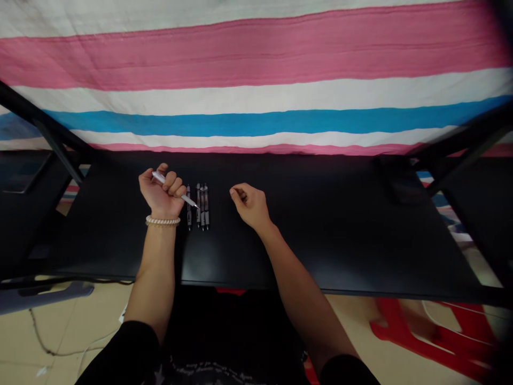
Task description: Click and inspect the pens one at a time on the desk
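Note:
My left hand (162, 193) is turned palm up, its fingers wrapped round a white pen (189, 200). The pen slants down to the right, and its pointed tip reaches over the row of dark pens. Several dark pens with grey ends lie nearly parallel on the black table: one pen (189, 211) lies a little apart on the left, beside a closer group of pens (203, 207). To the right of them, my right hand (250, 205) rests close above the table with curled fingers, thumb near the index finger. No object shows in it.
The black table (320, 230) has dark metal bars (60, 144) at its left and right sides. Behind it hangs a striped pink, white and blue cloth (256, 53). A red plastic stool (404, 326) and cables (44, 342) are on the floor below.

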Action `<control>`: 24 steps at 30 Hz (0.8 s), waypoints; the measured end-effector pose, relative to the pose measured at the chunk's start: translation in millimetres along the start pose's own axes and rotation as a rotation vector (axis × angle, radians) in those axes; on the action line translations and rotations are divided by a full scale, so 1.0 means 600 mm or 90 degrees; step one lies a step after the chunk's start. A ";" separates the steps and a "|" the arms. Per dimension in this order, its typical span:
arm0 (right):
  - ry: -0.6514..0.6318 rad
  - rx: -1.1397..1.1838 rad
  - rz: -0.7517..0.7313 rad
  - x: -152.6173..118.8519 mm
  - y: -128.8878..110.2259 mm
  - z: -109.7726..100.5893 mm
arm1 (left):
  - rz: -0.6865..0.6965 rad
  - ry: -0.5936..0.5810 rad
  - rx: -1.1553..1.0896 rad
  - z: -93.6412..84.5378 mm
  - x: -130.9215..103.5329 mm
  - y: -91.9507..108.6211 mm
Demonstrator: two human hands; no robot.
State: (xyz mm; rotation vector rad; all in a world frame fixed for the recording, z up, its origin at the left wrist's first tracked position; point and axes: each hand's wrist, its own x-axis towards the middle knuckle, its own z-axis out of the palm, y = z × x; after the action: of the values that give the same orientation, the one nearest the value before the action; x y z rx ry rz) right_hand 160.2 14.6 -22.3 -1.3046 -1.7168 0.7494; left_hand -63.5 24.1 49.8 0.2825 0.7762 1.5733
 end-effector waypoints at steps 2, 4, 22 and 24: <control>-0.001 -0.035 -0.018 0.000 0.003 -0.001 | -0.007 0.005 0.019 0.000 -0.001 0.006; -0.004 -0.064 -0.028 0.000 0.005 -0.001 | -0.008 0.014 0.038 -0.001 0.000 0.011; -0.022 -0.080 -0.009 -0.003 0.012 0.007 | 0.141 0.237 0.874 -0.049 0.025 -0.019; 0.000 -0.050 0.004 -0.006 0.014 0.009 | 0.180 0.226 1.059 -0.049 0.022 -0.019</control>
State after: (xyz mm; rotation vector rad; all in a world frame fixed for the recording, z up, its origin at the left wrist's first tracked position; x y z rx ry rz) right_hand 160.0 13.5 -32.9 -1.3634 -1.7594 0.6912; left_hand -74.2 26.9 17.5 1.3464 2.2789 0.8377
